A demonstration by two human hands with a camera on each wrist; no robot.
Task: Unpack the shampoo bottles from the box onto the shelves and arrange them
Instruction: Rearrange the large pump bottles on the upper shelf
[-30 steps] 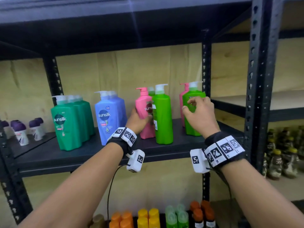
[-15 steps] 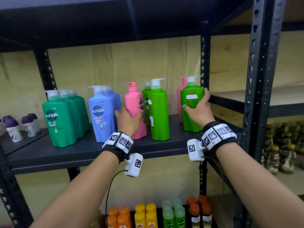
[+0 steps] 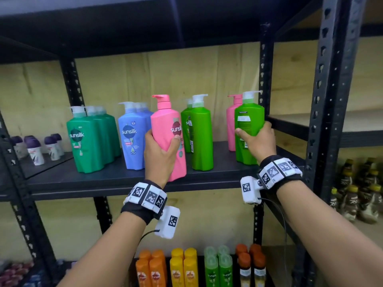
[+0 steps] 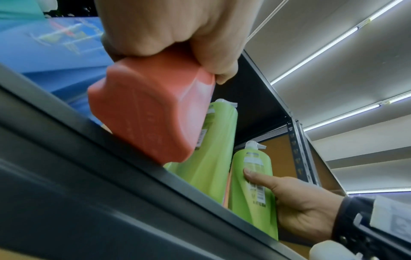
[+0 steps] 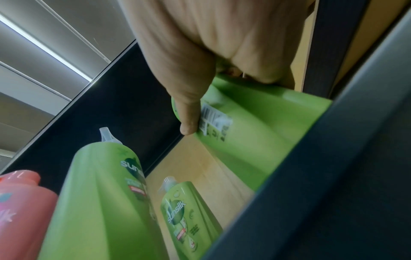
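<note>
On the middle shelf point(image 3: 107, 181) of a dark metal rack, both hands are wrapped around shampoo bottles. Toward the near edge, the left hand point(image 3: 159, 154) grips a pink bottle point(image 3: 165, 129) around its lower body, thumb on the front over the label, fingers curled behind; the left wrist view shows its base lifted off the shelf and tilted, with only the near rim of the shelf below it. At the right end of the shelf, the right hand point(image 3: 259, 139) holds a light green bottle point(image 3: 248, 121), thumb pressed across the back label near the barcode and fingers round the far side. Whether this bottle's base touches the shelf cannot be told, as the wrist hides it. Just behind it stands a second pink bottle point(image 3: 231, 129). Between the two hands stand two more light green bottles point(image 3: 201, 137), one behind the other. Left of the lifted pink bottle is a row of blue bottles point(image 3: 132, 139), and further left a row of dark green bottles point(image 3: 87, 141). On the lower shelf, small orange, yellow, green and brown-capped bottles point(image 3: 182, 268) stand in paired rows.
</note>
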